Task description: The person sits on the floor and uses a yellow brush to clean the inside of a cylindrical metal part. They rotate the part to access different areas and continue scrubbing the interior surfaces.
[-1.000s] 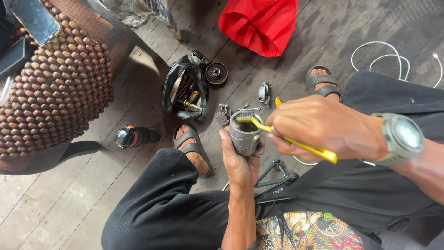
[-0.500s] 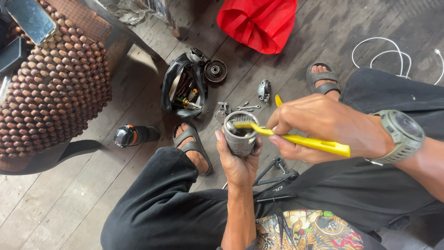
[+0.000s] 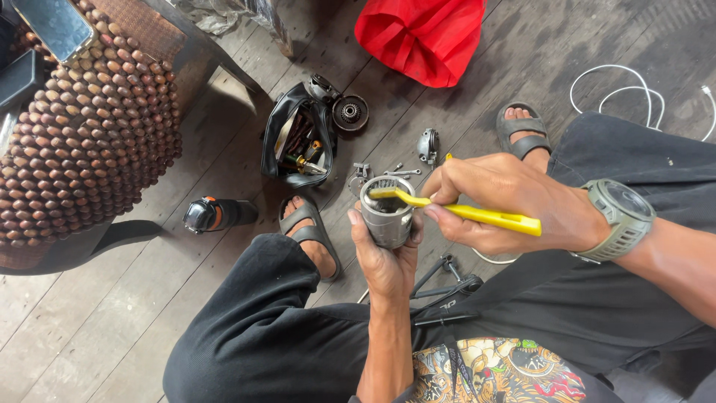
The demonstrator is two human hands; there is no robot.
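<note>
**Desk:** Start at the hands. What have you got?

**Operator:** My left hand (image 3: 388, 257) is wrapped around a short metal cylinder (image 3: 386, 213), fingers curled on its side wall, thumb on the near side. It sits above my lap, between my knees. My right hand (image 3: 507, 201) pinches a yellow brush (image 3: 477, 215) between thumb and fingertips; the brush head lies across the cylinder's open rim.

**Desk:** How does the cylinder handle?

**Operator:** I judge it solid and fairly heavy for its size, stiff, with a smooth grey wall that could slip if greasy. The side wall is the place to grip, as I do now; the toothed inner rim looks like the part to keep fingers off. The brush seems light, slightly springy plastic.

**Desk:** Which way does it point?

**Operator:** Its long axis runs roughly upright, tilted a little toward me, open mouth up at the camera. The brush lies nearly level, handle running out to my right, bristle end to the left over the opening.

**Desk:** And around it?

**Operator:** Beyond the cylinder, small metal parts (image 3: 429, 145) lie on the plank floor (image 3: 112, 328), near an open black tool pouch (image 3: 294, 142). A red bag (image 3: 421, 33) sits farther off, a white cable (image 3: 634, 89) to the right, a beaded seat cover (image 3: 82, 142) to the left.
</note>
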